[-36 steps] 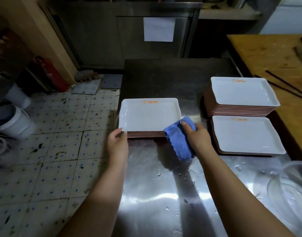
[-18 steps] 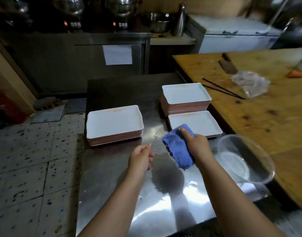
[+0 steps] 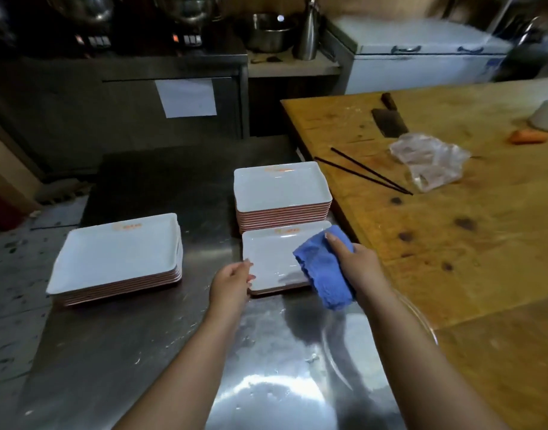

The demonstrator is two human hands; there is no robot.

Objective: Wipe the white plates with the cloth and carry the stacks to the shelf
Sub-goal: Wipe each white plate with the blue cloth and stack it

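From the head camera we see the right hand (image 3: 358, 262) gripping a blue cloth (image 3: 324, 270), which hangs over the right part of a low white rectangular plate (image 3: 268, 262) on the steel table (image 3: 142, 352). The left hand (image 3: 231, 283) is at that plate's near left corner, fingers loosely curled; we cannot tell whether it grips the rim. Just behind the plate stands a taller plate stack (image 3: 282, 193), and a third stack (image 3: 117, 259) sits well apart to the left. On the wooden table (image 3: 452, 243) lie black chopsticks (image 3: 369, 175), a cleaver (image 3: 389, 119) and a crumpled plastic bag (image 3: 431, 159).
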